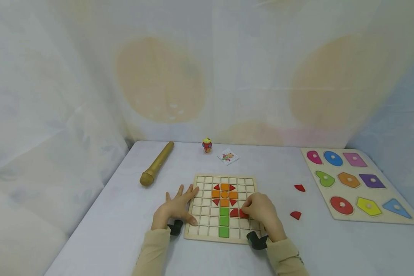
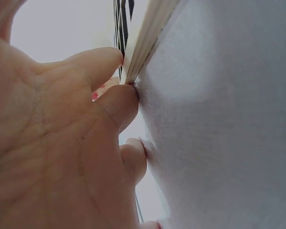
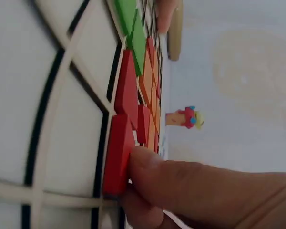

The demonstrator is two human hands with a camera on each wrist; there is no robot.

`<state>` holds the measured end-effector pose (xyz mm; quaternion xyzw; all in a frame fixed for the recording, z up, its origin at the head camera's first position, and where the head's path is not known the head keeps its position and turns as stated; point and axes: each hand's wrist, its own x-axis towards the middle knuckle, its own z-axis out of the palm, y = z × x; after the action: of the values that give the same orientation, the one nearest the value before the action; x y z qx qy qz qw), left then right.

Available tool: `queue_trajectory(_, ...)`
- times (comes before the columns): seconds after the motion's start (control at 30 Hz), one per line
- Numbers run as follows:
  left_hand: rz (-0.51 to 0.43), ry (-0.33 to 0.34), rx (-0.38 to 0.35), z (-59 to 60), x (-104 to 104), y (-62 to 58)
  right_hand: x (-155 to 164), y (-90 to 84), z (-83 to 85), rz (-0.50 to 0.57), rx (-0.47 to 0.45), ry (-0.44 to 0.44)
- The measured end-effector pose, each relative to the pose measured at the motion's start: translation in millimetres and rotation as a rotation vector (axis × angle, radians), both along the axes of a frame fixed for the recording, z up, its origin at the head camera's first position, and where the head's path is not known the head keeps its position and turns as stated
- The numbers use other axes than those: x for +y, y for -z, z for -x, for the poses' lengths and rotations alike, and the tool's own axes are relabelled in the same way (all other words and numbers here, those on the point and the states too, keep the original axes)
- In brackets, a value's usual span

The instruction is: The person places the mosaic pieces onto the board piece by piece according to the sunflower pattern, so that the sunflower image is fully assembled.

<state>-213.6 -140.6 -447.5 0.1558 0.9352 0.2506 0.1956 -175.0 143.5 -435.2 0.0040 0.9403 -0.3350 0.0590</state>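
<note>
Fingers of the left hand lie spread, steadying the grid board, while the right hand pinches a red piece over a cell.

An orange flower with red corners and a green stem is formed on the pale gridded board; a red piece is pinched.

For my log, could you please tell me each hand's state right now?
Left hand: open, fingers resting flat on the grid board.
Right hand: pinching a red piece.
</note>
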Motion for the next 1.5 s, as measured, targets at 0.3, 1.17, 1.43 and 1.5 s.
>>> queue_trajectory(0.3,0.006,-0.020,0.006,-1.5,0,-3.0,-4,3.2,3.1,-0.008,-0.015,0.021)
queue_trajectory(1.17,0.005,-0.013,0.004,0.4,0,-0.3,102,8.7,14.3,0.152,-0.019,0.160)
queue_trajectory(1.43,0.011,-0.014,-0.001,-0.2,-1,0.6,142,22.2,14.1,0.151,-0.104,0.204)
queue_trajectory(1.5,0.009,-0.010,0.000,-0.4,0,1.0,146,25.7,14.8,0.122,-0.104,0.211)
